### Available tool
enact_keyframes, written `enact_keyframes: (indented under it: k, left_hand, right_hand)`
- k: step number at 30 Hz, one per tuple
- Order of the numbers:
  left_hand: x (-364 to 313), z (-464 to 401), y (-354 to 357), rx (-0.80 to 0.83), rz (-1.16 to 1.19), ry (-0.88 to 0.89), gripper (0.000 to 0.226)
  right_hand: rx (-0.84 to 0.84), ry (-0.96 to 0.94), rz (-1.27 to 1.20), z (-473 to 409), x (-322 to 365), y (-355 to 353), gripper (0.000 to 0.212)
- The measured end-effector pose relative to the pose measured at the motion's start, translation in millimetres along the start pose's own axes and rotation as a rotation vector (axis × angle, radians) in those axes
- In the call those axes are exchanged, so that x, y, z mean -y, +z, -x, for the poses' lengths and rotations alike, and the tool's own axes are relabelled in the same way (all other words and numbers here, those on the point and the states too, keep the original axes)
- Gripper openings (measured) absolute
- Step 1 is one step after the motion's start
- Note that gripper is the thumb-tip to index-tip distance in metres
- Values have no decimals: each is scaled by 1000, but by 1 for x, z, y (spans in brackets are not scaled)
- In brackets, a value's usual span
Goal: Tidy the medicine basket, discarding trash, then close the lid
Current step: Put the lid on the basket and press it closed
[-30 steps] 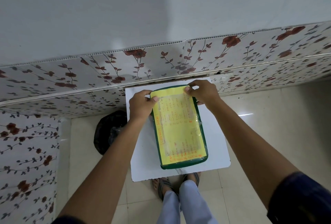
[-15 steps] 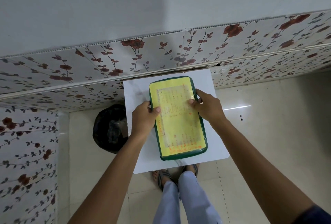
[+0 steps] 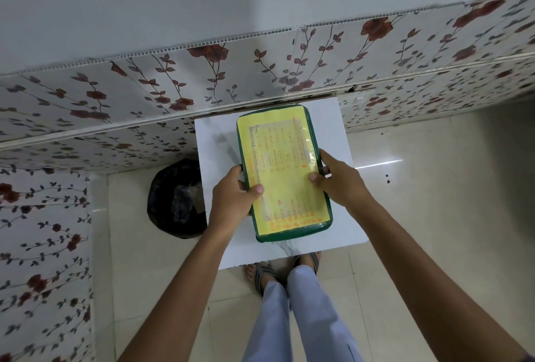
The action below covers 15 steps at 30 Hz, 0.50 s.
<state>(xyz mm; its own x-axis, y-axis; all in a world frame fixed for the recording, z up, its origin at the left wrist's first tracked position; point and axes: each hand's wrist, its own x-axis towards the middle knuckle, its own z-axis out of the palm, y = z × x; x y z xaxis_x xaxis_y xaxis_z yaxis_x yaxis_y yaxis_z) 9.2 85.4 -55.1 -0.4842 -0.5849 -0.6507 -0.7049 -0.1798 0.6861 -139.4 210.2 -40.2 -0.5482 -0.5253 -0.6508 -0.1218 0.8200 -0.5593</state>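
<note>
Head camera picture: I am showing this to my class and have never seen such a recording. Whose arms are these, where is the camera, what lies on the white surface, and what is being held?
There is no machine here. A person wears one wide-angle camera on the head, so you look down along their own arms to their feet. On a small white table against the flowered wall lies a green basket with its yellow lid on top, covered in handwriting too small to read. The left hand and the right hand grip its two long sides, thumbs resting on the lid. On the floor left of the table stands a bin lined with a black bag.
</note>
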Motion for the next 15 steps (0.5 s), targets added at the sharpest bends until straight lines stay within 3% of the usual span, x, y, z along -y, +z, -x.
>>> enact_keyframes:
  k: [6, 9, 15]
  left_hand:
    - [4, 2, 5, -69, -62, 117, 34]
    - [1, 6, 1, -30, 0, 40, 43]
    - [13, 19, -3, 162, 9, -106, 73]
  right_hand:
    - [-54, -24, 8, -4, -3, 3, 40]
    - [-24, -40, 14, 3, -4, 2, 41]
    - [136, 24, 100, 33, -21, 8, 70]
